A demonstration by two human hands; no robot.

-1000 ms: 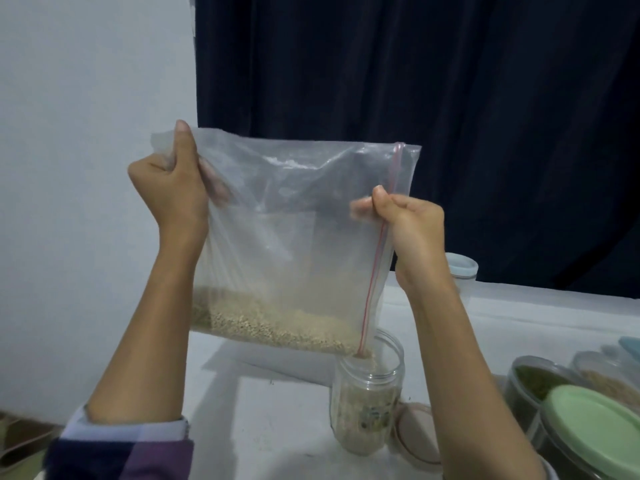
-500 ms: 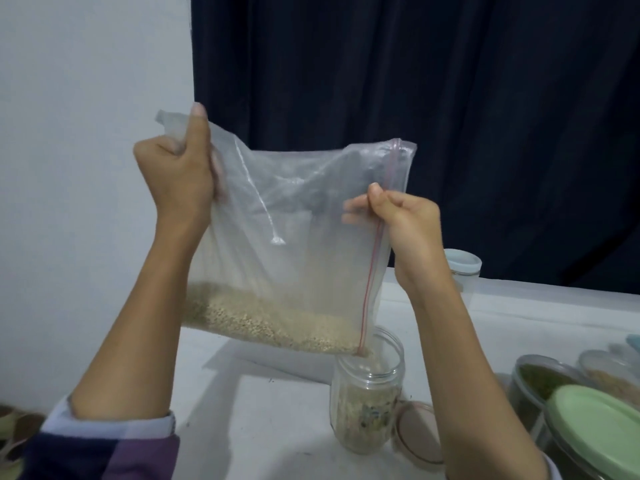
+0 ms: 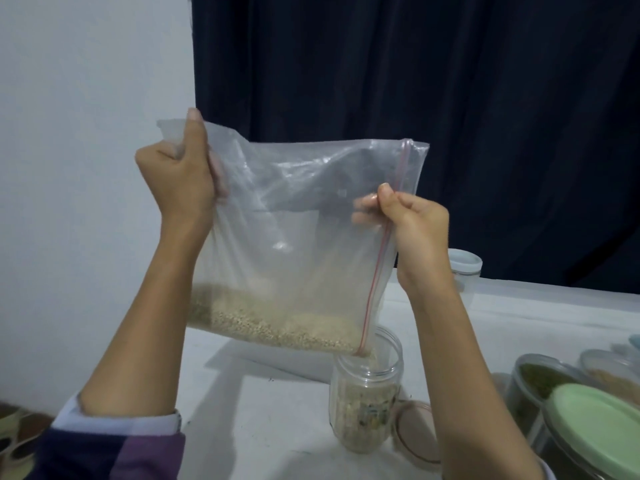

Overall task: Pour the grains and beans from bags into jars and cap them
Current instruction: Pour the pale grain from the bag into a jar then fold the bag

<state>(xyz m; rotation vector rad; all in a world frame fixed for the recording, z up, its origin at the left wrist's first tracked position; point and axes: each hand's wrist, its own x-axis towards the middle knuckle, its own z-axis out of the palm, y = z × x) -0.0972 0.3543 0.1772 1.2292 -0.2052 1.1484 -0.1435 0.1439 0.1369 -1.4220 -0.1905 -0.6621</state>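
Grain (image 3: 273, 327) lies banked along the low edge of a clear zip bag (image 3: 294, 237), which both hands hold up over an open jar (image 3: 367, 393) on the white table (image 3: 242, 427). The left hand (image 3: 180, 178) grips the bag's far corner at 10 o'clock, fingers curled round the plastic with the thumb upright; the right hand (image 3: 412, 223) pinches the red zip edge at 3 o'clock. The bag's long axis slopes down toward 5 o'clock, its mouth corner resting in the jar's opening, so the right hand is nearer the jar. Grain seems to be trickling in, though blur hides the stream. Raising the left corner should send the rest down. 1 loose lid (image 3: 415, 433) lies just beside the jar.
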